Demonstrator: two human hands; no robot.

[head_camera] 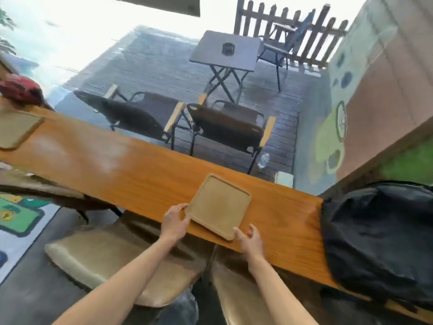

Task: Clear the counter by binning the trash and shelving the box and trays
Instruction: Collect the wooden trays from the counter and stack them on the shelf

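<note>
2 hands work the near tray (219, 206), which lies flat on the wooden counter (131, 174) with its front corner close to the counter's front edge. The left hand (174, 222) touches the tray's left corner, thumb at the rim, fingers partly curled around it. The right hand (249, 239) sits at the tray's near corner with fingers spread and relaxed; a firm grip is not evident there.

Procedure for the step in hand, judged as lifting this tray for shelving:
- Seat both thumbs on the raised rim and the fingers beneath the overhang.
- Lift level, so the tray does not scrape the counter.
- Keep clear of the black bag (379, 240) resting on the counter's right end.

Count of items in view:
- Trays: 2. The second tray (16, 130) lies at the far left of the counter, well apart from the first.
- Black bags: 1.
- Red object (20, 92) beyond the second tray: 1, too blurred to identify.
- Shelving box: 0 visible.
</note>
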